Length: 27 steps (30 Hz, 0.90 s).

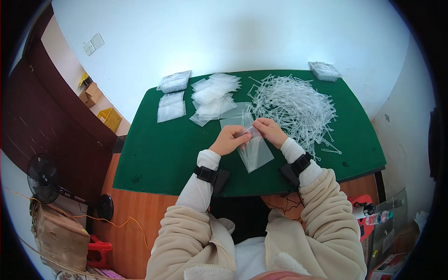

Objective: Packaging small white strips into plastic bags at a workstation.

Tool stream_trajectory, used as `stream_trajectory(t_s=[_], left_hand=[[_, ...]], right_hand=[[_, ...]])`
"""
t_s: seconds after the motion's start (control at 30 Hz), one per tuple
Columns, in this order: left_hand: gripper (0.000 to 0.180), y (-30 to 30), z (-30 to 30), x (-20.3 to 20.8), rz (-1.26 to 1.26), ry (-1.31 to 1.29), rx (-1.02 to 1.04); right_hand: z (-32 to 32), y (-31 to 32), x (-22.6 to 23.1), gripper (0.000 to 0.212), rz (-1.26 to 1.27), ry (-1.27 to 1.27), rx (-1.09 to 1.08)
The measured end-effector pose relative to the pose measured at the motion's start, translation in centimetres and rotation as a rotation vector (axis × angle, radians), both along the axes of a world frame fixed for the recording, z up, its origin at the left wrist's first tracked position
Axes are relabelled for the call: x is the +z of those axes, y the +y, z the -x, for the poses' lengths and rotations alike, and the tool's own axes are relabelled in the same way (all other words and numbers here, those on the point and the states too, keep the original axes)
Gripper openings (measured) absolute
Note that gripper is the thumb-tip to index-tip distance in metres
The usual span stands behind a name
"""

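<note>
Both my hands pinch the upper edge of a clear plastic bag [261, 153] over the near middle of the green table. Inside the bag lie several thin, clear plastic sticks [250, 157]. My left hand [230, 139] is closed at the bag's left corner, and my right hand [270, 131] is closed at the right corner. Just beyond, a pile of clear looped plastic sticks [294, 102] spreads to the right. Loose flat bags [214, 93] lie in an overlapping heap to the left.
A green-covered table [154, 158] stands against the white wall. Filled bags [171, 108] lie at its left, below a wrapped bundle [175, 81]. Another wrapped bundle [325, 71] sits at the far right corner. A black fan [43, 178] and a cardboard box [58, 231] are at lower left.
</note>
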State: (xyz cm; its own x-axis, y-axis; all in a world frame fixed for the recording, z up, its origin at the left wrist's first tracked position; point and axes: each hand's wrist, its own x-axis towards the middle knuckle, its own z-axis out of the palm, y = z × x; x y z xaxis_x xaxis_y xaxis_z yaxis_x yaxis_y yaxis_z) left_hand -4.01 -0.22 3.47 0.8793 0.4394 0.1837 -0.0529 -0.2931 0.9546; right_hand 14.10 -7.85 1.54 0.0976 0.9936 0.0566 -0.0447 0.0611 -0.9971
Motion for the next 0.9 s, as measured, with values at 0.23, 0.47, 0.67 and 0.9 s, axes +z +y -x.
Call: stream_trajectory(t_s=[0.23, 0.47, 0.67, 0.9], left_hand=[[0.018, -0.1, -0.3, -0.4, 0.049, 0.082, 0.019], [0.018, 0.1, -0.7, -1.1, 0.129, -0.015, 0.082], [0.019, 0.4, -0.7, -1.3, 0.022, -0.001, 0.125], [0.018, 1.1, -0.6, -1.4, -0.043, 0.005, 0.161]], right_hand=[[0.0, 0.0, -0.3, 0.012, -0.089, -0.021, 0.065], [0.1, -0.1, -0.1, 0.011, -0.129, -0.118, 0.099], [0.4, -0.2, 0.0, 0.012, -0.148, -0.151, 0.081], [-0.6, 0.2, -0.4, 0.012, -0.168, -0.183, -0.056]])
